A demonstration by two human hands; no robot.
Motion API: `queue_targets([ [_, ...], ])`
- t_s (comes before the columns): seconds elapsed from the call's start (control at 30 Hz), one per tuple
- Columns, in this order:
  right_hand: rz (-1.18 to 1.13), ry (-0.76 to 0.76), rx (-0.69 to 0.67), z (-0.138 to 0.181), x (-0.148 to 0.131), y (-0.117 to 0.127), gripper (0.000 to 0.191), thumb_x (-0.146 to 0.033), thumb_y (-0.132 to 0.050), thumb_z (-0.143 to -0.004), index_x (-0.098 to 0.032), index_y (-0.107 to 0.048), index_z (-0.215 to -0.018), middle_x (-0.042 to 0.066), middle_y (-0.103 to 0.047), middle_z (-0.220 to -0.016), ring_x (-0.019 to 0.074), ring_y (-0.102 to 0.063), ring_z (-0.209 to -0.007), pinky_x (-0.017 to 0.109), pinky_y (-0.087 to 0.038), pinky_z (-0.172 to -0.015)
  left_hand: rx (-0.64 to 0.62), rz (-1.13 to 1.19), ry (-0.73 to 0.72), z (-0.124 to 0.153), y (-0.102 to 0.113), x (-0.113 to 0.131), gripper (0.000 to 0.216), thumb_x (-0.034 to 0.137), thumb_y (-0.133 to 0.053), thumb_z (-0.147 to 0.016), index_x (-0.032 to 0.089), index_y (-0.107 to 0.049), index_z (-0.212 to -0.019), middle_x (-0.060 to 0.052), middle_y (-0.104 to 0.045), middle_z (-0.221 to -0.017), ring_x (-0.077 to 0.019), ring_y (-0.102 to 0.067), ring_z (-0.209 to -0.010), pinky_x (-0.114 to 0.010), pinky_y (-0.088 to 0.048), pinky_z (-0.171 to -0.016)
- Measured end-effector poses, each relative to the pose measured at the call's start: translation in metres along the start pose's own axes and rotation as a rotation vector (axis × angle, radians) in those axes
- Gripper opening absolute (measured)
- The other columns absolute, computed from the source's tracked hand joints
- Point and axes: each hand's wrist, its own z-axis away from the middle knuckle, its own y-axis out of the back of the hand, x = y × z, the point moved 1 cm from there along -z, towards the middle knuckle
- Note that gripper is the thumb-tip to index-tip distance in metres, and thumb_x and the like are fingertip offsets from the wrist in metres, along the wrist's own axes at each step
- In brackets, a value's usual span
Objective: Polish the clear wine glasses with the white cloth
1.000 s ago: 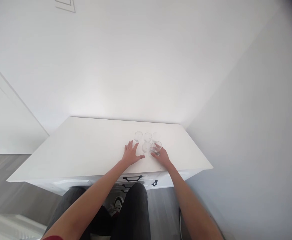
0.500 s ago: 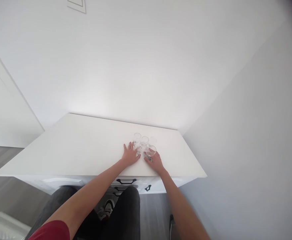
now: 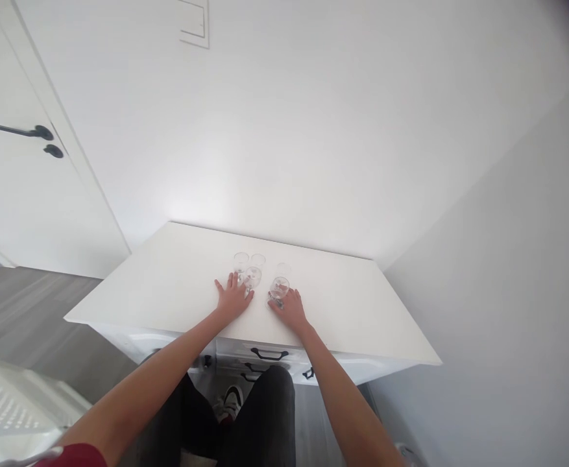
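Observation:
Several small clear stemmed glasses stand in a cluster on a white dresser top [image 3: 177, 285]. My left hand [image 3: 232, 299] lies on the top with fingers spread around the foot of one glass [image 3: 252, 277]. My right hand [image 3: 290, 309] rests beside it, its fingers at the base of another glass [image 3: 279, 288]. Two more glasses [image 3: 241, 261] stand just behind the left hand, and a further glass [image 3: 283, 269] stands behind the right one.
The dresser sits in a corner, with a white wall behind and a grey wall [image 3: 508, 272] to the right. Black drawer handles [image 3: 268, 355] show on its front. A white door with a black lever handle [image 3: 21, 131] is at the left. My dark-trousered legs are below.
The view has swung to the left, bringing the door into sight. Both hands stay at the glasses, and the glass by my left hand now stands apart from the one by my right.

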Motion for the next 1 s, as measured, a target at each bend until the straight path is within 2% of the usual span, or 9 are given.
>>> queue_targets([
  [0.13, 0.003, 0.031, -0.024, -0.021, -0.038, -0.021, 0.042, -0.049, -0.060, -0.102, -0.029, -0.070, -0.138, 0.010, -0.057, -0.157, 0.0324, -0.044, -0.150, 0.063, -0.016, -0.129, 0.006, -0.028, 0.070, 0.006, 0.013, -0.048, 0.064, 0.051, -0.038, -0.106, 0.026, -0.042, -0.165, -0.024, -0.029, -0.174, -0.0423, -0.023, -0.162, -0.086, -0.013, -0.117],
  [0.3, 0.002, 0.079, -0.067, -0.049, -0.090, -0.047, 0.043, -0.049, -0.058, -0.103, -0.027, -0.069, -0.139, 0.012, -0.056, -0.159, 0.0308, -0.042, -0.152, 0.064, -0.016, -0.129, -0.003, -0.061, 0.107, 0.012, 0.026, -0.107, 0.065, 0.056, -0.041, -0.105, 0.028, -0.045, -0.163, -0.023, -0.028, -0.174, -0.0465, -0.021, -0.162, -0.087, -0.012, -0.117],
  [0.43, -0.003, 0.098, -0.104, -0.071, -0.127, -0.065, 0.041, -0.049, -0.058, -0.103, -0.028, -0.070, -0.136, 0.012, -0.057, -0.158, 0.0305, -0.041, -0.153, 0.066, -0.014, -0.128, 0.008, -0.076, 0.146, 0.021, 0.037, -0.149, 0.063, 0.056, -0.039, -0.106, 0.028, -0.046, -0.162, -0.023, -0.031, -0.173, -0.0434, -0.022, -0.162, -0.087, -0.013, -0.116],
  [0.57, -0.023, 0.137, -0.134, -0.087, -0.157, -0.080, 0.042, -0.049, -0.057, -0.104, -0.029, -0.068, -0.139, 0.011, -0.052, -0.162, 0.0314, -0.035, -0.156, 0.068, -0.012, -0.128, 0.004, -0.078, 0.203, 0.032, 0.049, -0.183, 0.063, 0.056, -0.036, -0.107, 0.027, -0.048, -0.161, -0.024, -0.030, -0.173, -0.0418, -0.022, -0.163, -0.086, -0.013, -0.117],
  [0.7, -0.044, 0.172, -0.156, -0.098, -0.186, -0.092, 0.044, -0.049, -0.058, -0.103, -0.030, -0.066, -0.143, 0.010, -0.049, -0.165, 0.0309, -0.031, -0.159, 0.067, -0.011, -0.128, 0.027, -0.056, 0.243, 0.041, 0.056, -0.207, 0.061, 0.053, -0.034, -0.108, 0.026, -0.048, -0.160, -0.025, -0.028, -0.174, -0.0424, -0.021, -0.163, -0.086, -0.016, -0.116],
  [0.83, -0.076, 0.185, -0.183, -0.106, -0.210, -0.100, 0.045, -0.054, -0.059, -0.102, -0.032, -0.067, -0.141, 0.010, -0.050, -0.164, 0.0309, -0.033, -0.158, 0.066, -0.011, -0.128, 0.056, -0.043, 0.267, 0.045, 0.056, -0.216, 0.063, 0.054, -0.034, -0.108, 0.019, -0.053, -0.156, -0.029, -0.029, -0.172, -0.0431, -0.020, -0.163, -0.084, -0.015, -0.118],
  [0.9, -0.098, 0.192, -0.194, -0.105, -0.213, -0.101, 0.049, -0.057, -0.059, -0.102, -0.035, -0.064, -0.145, 0.008, -0.047, -0.166, 0.0312, -0.033, -0.158, 0.065, -0.010, -0.128, 0.061, -0.040, 0.267, 0.045, 0.054, -0.216, 0.064, 0.056, -0.034, -0.107, 0.018, -0.055, -0.155, -0.029, -0.029, -0.172, -0.0435, -0.019, -0.163, -0.083, -0.015, -0.119],
  [1.0, -0.140, 0.205, -0.187, -0.092, -0.202, -0.096, 0.063, -0.058, -0.059, -0.100, -0.037, -0.050, -0.158, 0.007, -0.038, -0.172, 0.0320, -0.031, -0.159, 0.059, -0.010, -0.130, 0.096, -0.023, 0.259, 0.045, 0.052, -0.216, 0.063, 0.054, -0.036, -0.107, 0.019, -0.054, -0.156, -0.028, -0.030, -0.172, -0.0439, -0.021, -0.163, -0.084, -0.015, -0.119],
])
